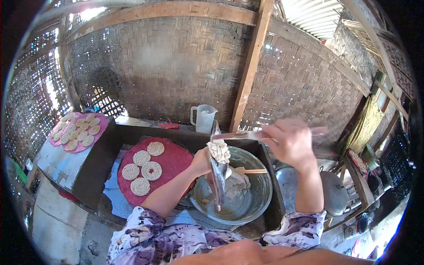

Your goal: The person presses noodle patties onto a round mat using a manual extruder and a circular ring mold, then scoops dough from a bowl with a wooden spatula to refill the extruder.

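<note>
My left hand (201, 162) is closed round a long, narrow wooden piece (217, 179), held over a large metal basin (260, 201). A lump of pale, sticky dough (219, 151) sits on the upper part of that piece. My right hand (289, 140), slightly blurred, grips a flat stick (240, 135) whose left end touches the dough. More pale dough (236, 184) lies in the basin, with a wooden handle (254, 171) resting there. Left of the basin, several flat round dough pieces (140, 186) and a white ring (151, 171) lie on a red round sheet (176, 164).
A clear plastic jug (204, 118) stands behind the basin, near a red item (168, 125). At far left, a pink sheet (99, 121) holds several dough rounds. Metal pots (332, 190) stand at right. A woven wall (176, 70) rises behind.
</note>
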### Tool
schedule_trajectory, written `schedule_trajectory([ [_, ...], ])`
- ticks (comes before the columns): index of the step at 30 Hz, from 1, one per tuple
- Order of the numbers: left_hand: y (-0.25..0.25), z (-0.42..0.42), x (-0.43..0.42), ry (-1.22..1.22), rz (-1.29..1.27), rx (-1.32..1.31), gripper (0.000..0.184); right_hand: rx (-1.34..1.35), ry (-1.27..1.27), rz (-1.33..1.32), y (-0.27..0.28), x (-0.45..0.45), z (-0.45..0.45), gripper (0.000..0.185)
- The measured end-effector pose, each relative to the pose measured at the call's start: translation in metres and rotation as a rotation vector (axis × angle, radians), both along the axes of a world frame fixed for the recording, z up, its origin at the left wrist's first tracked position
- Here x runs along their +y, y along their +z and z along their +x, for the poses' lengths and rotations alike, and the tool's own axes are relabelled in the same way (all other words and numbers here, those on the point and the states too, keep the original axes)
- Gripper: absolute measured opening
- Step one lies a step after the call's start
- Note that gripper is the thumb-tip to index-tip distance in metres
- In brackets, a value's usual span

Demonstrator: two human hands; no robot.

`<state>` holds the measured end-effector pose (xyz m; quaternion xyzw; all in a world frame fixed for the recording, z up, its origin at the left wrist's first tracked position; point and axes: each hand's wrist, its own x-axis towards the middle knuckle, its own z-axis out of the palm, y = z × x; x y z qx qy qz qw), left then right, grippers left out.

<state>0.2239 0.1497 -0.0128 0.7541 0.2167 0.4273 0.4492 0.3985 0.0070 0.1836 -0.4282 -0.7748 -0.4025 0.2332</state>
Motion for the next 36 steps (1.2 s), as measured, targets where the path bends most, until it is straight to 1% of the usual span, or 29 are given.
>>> schedule_trajectory([
  [1,-0.015,0.005,0.011,-0.001,0.143,0.050,0.035,-0.050,0.040,-0.071,-0.005,0.007,0.002,0.015],
  [4,0.001,-0.005,0.004,0.125,0.122,0.247,0.037,-0.066,-0.017,-0.160,0.000,-0.003,0.011,0.014],
  [5,0.001,-0.006,0.008,0.054,0.038,0.123,0.037,-0.091,-0.065,-0.226,0.003,-0.008,0.012,0.012],
  [6,0.001,-0.009,0.009,0.073,0.104,0.112,0.041,-0.112,-0.045,-0.215,0.000,-0.006,0.012,0.013],
  [8,0.004,-0.009,0.008,0.221,0.265,0.259,0.040,-0.139,-0.010,-0.200,-0.015,0.003,0.009,0.016],
  [12,0.004,-0.001,0.003,0.167,0.206,0.266,0.041,-0.232,0.000,-0.283,-0.033,0.017,-0.010,0.010],
  [13,0.004,0.003,0.000,0.158,0.196,0.262,0.041,-0.251,0.076,-0.323,-0.041,0.024,-0.015,0.008],
  [14,0.003,0.004,-0.002,0.148,0.186,0.259,0.042,-0.273,0.051,-0.325,-0.044,0.024,-0.020,0.008],
  [15,0.003,0.003,-0.001,0.081,0.101,0.257,0.045,-0.298,0.028,-0.328,-0.046,0.024,-0.023,0.009],
  [16,-0.002,0.004,0.004,0.064,0.045,0.218,0.046,-0.324,0.007,-0.325,-0.047,0.026,-0.024,0.009],
  [17,-0.010,0.004,0.011,0.049,-0.008,0.181,0.047,-0.300,0.117,-0.231,-0.048,0.035,-0.015,0.012],
  [18,0.002,-0.001,0.006,0.035,-0.062,0.144,0.048,-0.214,0.081,-0.212,-0.037,0.029,-0.010,0.013],
  [19,0.017,-0.005,0.001,0.050,-0.172,0.184,0.045,-0.129,0.048,-0.197,-0.022,0.016,-0.005,0.015],
  [20,-0.008,-0.007,0.023,-0.104,-0.420,-0.126,0.038,-0.050,0.014,-0.180,-0.010,0.007,0.002,0.016],
  [22,-0.004,-0.021,0.032,-0.092,-0.430,-0.165,0.030,0.060,-0.129,-0.075,-0.001,-0.003,0.022,0.019],
  [23,0.000,-0.024,0.031,-0.117,-0.497,-0.235,0.028,0.069,-0.183,-0.102,-0.007,-0.001,0.032,0.017],
  [26,-0.012,-0.020,0.035,-0.176,-0.542,-0.306,0.029,0.033,-0.180,-0.302,-0.023,0.008,0.033,0.012],
  [27,-0.016,-0.015,0.036,-0.104,-0.355,-0.203,0.030,0.041,-0.172,-0.335,-0.024,0.009,0.028,0.013],
  [30,-0.023,-0.011,0.037,-0.127,-0.324,-0.119,0.035,0.062,-0.150,-0.329,-0.008,0.001,0.023,0.014],
  [32,-0.027,-0.007,0.034,-0.027,-0.072,0.004,0.037,-0.004,-0.145,-0.334,-0.003,0.004,0.019,0.014],
  [34,-0.006,-0.008,0.005,0.043,0.080,0.103,0.040,-0.075,-0.096,-0.317,-0.006,0.010,0.010,0.015],
  [35,-0.003,-0.008,0.003,0.061,0.122,0.194,0.040,-0.097,-0.114,-0.348,-0.008,0.013,0.005,0.015],
  [36,0.002,-0.008,0.001,0.061,0.107,0.232,0.040,-0.131,-0.115,-0.359,-0.012,0.016,0.000,0.015],
])
